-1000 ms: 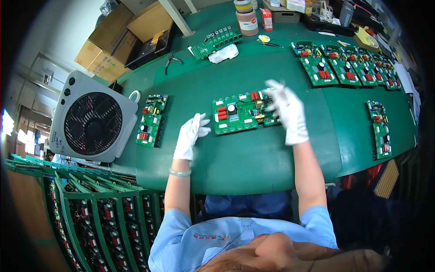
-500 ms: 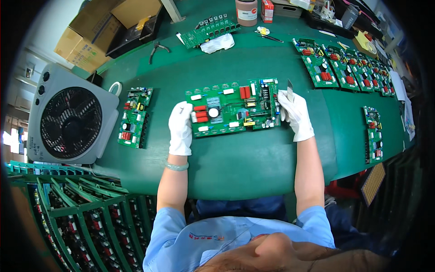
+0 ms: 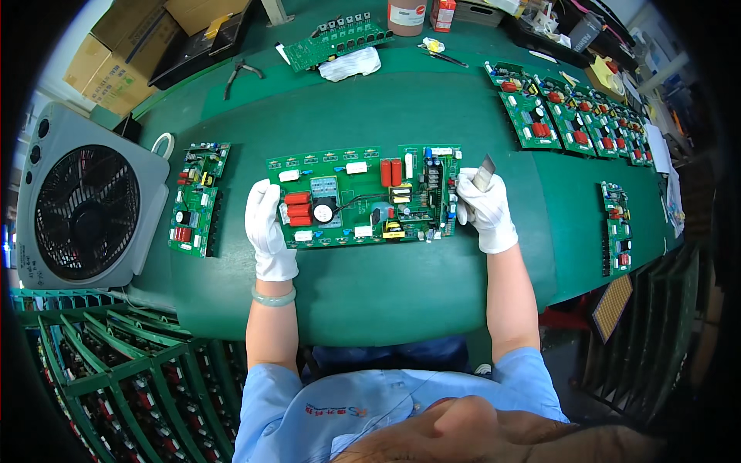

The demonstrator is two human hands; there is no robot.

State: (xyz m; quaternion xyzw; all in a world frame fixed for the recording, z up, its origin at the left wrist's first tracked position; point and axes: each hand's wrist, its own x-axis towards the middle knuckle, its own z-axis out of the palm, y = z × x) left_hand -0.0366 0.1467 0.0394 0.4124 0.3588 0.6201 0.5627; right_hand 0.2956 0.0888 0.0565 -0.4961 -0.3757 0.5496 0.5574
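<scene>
Between my gloved hands is a large green circuit board [image 3: 355, 189], thick with red capacitors, white blocks, a black cable and a round white-topped part. My left hand [image 3: 268, 231], in a white glove, is closed on its left edge, with the thumb hidden. On the opposite side my right hand [image 3: 488, 212], also gloved, has its fingers curled at the board's right edge. A flat silver metal tool [image 3: 485, 171] sticks up from that hand; its lower end is hidden, so its exact kind cannot be told.
A smaller circuit board [image 3: 199, 199] lies left, beside a grey fan [image 3: 93, 208]. Several boards [image 3: 532, 116] stand in a row far right, with another board [image 3: 617, 228] nearer. Pliers [image 3: 241, 76], a white cloth [image 3: 351, 65] and a green board [image 3: 332, 46] lie at the back.
The large board looks bigger and nearer, raised by both hands and shifted left. The whole view has also slid a little left.
</scene>
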